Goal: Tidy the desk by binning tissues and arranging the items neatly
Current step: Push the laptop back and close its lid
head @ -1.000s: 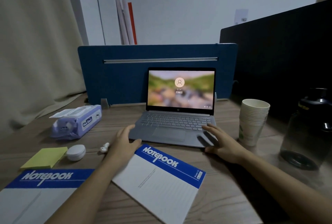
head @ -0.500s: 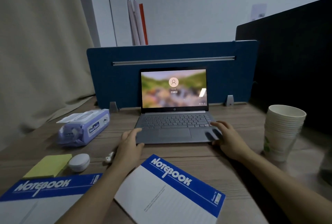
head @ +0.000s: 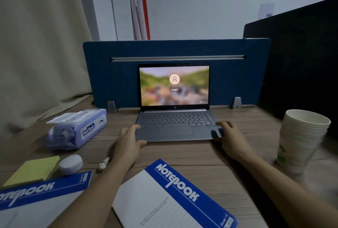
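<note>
open silver laptop (head: 174, 127) – lit screen upright – square against blue divider (head: 117, 74).

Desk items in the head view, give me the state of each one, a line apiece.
laptop: lid open, screen lit.
left hand: holds laptop's front left corner.
right hand: holds its front right corner.
wipes pack: flap lifted.
earbud case: closed.
earbud: loose on desk.
paper cups: stacked upright.

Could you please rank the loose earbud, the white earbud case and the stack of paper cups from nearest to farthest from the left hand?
From the left hand:
1. Loose earbud, just beside its wrist.
2. White earbud case, further left by the sticky notes.
3. Stack of paper cups, far right.
</note>
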The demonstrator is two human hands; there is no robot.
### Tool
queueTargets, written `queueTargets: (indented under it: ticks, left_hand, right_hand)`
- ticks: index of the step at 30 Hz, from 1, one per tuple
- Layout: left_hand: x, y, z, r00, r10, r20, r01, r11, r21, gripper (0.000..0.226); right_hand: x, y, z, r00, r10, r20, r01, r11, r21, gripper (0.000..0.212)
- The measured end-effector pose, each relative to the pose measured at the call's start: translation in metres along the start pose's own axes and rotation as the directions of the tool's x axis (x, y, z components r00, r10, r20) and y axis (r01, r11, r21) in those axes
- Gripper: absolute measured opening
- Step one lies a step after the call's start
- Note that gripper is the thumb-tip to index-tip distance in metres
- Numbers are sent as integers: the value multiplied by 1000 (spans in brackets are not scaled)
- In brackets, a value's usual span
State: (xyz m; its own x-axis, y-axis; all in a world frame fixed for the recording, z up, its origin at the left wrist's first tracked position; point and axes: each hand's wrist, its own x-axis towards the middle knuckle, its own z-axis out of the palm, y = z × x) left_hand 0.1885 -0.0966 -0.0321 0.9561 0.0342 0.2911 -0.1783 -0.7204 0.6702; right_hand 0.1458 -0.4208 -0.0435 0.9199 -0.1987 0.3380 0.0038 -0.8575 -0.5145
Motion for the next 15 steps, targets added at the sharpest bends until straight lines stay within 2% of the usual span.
queueTargets:
  ticks: [10,15]
  left_hand:
    - [12,-3,3,1000,-3,-4,3,1000,-26,46]
    - [11,-2,1,1000,0,9,0,999,-38,52]
  right_hand:
    - [17,7,12,996,54,-69,-56,998,-26,52]
    - [15,3,8,998,58,-25,-58,998,6,57]
